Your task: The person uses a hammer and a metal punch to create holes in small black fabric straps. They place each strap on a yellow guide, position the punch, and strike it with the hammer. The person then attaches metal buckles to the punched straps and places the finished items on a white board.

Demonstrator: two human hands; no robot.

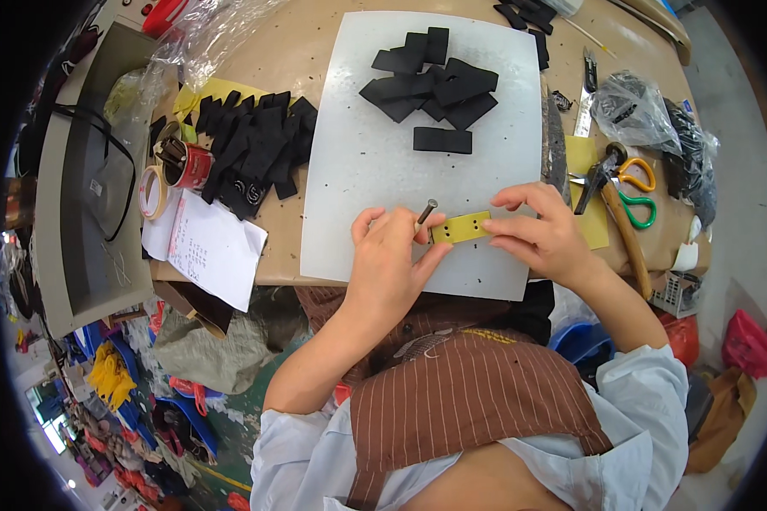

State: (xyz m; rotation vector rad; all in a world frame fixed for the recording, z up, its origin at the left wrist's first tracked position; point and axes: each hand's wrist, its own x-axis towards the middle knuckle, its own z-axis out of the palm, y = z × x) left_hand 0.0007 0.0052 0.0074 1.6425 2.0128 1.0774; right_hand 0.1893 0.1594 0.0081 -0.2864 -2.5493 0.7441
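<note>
- Tabletop (285, 64): tan-brown, littered toward both sides.
- White board (349, 187): flat across the middle, reaching the near edge; loose black fabric strips (464, 83) lie on its far half, dark specks scattered around.
- Left: heaped black strips (260, 145), red can (198, 167), written-on paper (217, 247) at the near edge.
- Right: steel ruler (583, 119), clear plastic bag (635, 106), wooden-handled hammer (625, 230), scissors (653, 213) with orange and green handles.

Bright light, dark distorted edges
</note>
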